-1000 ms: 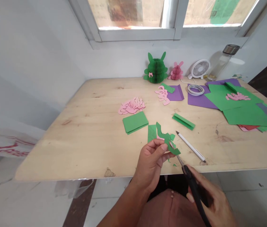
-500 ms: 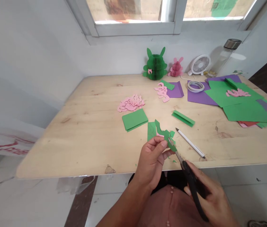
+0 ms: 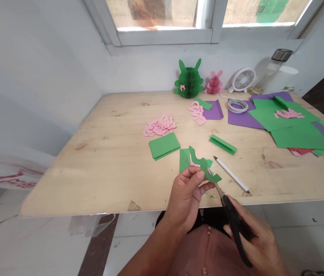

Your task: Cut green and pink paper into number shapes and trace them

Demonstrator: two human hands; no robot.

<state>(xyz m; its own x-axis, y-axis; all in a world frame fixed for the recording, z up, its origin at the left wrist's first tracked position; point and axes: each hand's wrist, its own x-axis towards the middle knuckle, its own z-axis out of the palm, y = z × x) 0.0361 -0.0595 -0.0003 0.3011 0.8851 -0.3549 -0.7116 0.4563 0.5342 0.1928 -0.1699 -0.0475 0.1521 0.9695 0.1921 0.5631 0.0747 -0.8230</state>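
My left hand (image 3: 186, 193) pinches a curvy green paper cutout (image 3: 203, 165) between thumb and fingers, above the table's front edge. In my right hand (image 3: 255, 234) are black-handled scissors (image 3: 232, 216), their blades reaching up to the cutout and partly hidden behind it. Behind the cutout lie a green paper piece with pencil lines (image 3: 184, 160) and a bit of pink paper (image 3: 195, 164). Small green scraps (image 3: 212, 196) are scattered near my fingers. A white pen (image 3: 232, 175) rests to the right, and a folded green strip (image 3: 223, 144) lies beyond it.
Folded green paper (image 3: 164, 145) and a pile of pink cutouts (image 3: 159, 125) lie left of centre. Coloured sheets (image 3: 297, 134) and a tape roll (image 3: 237, 106) are at the right. Green (image 3: 189, 82) and pink (image 3: 214, 84) paper figures, a fan (image 3: 243, 79) and a bottle (image 3: 274, 71) stand behind.
The cutout's right end has swung outward and up to the right, away from the scissor blades. Both hands stay nearly in place, still holding the cutout and the scissors.
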